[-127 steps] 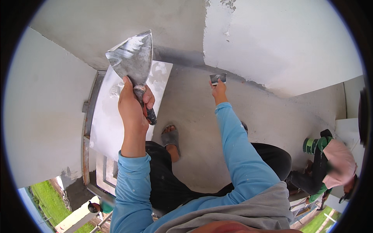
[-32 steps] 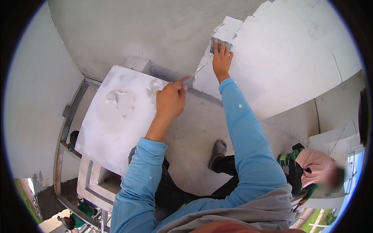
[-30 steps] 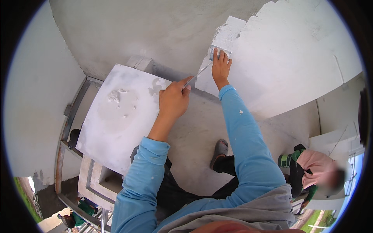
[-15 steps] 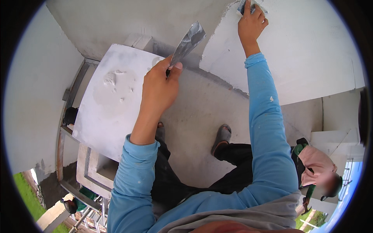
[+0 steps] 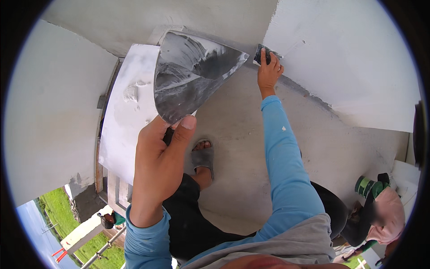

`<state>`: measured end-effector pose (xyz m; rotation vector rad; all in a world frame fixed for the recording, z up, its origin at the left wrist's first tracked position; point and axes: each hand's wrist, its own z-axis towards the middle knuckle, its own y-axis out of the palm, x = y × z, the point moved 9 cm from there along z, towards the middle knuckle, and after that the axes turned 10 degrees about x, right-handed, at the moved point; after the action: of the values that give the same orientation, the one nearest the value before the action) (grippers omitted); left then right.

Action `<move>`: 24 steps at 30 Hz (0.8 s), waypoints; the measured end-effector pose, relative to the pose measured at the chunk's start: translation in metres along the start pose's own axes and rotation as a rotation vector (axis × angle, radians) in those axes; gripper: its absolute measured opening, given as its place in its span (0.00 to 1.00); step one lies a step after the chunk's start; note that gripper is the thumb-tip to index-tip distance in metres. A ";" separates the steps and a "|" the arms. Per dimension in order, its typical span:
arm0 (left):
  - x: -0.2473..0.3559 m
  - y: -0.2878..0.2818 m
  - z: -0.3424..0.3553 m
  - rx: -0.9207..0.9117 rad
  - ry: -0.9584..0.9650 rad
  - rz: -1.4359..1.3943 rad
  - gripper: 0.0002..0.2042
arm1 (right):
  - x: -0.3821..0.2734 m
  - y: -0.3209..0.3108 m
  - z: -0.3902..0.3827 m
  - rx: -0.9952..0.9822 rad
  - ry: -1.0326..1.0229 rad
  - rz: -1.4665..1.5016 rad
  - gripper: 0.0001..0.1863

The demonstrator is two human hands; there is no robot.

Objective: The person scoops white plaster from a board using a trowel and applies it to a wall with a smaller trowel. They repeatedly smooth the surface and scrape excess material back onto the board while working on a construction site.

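Note:
My left hand (image 5: 156, 166) is closed around the dark handle of a wide putty knife (image 5: 192, 67). Its fan-shaped metal blade faces up, smeared with white and grey putty. Farther out to the right, my right hand (image 5: 270, 71) grips a smaller dark putty knife (image 5: 265, 55), fingers pressed on its blade. That blade lies at the lower left edge of the white-coated wall (image 5: 340, 62). Left of and partly behind the big blade, a white board (image 5: 121, 121) carries a lump of wet putty (image 5: 131, 93).
Bare grey wall (image 5: 201, 18) runs along the far side, above the concrete floor (image 5: 237, 166). My sandalled foot (image 5: 204, 157) stands mid-floor. One person (image 5: 387, 215) crouches at lower right, another (image 5: 109, 219) is at lower left near a metal pole (image 5: 105, 246).
My right hand has come down and left with its putty knife to the coated wall's edge. The left putty knife has turned its broad face into view. The whole view has shifted.

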<state>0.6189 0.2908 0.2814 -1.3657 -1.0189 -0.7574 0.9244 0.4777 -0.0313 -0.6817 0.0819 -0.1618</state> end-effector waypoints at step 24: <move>-0.015 0.036 0.002 -0.034 -0.109 -0.006 0.13 | -0.009 0.084 -0.066 0.199 2.393 1.510 0.26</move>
<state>0.6451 0.2946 0.2527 -1.4464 -1.1001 -0.7133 0.9174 0.5019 -0.1354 0.2880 2.7182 0.5687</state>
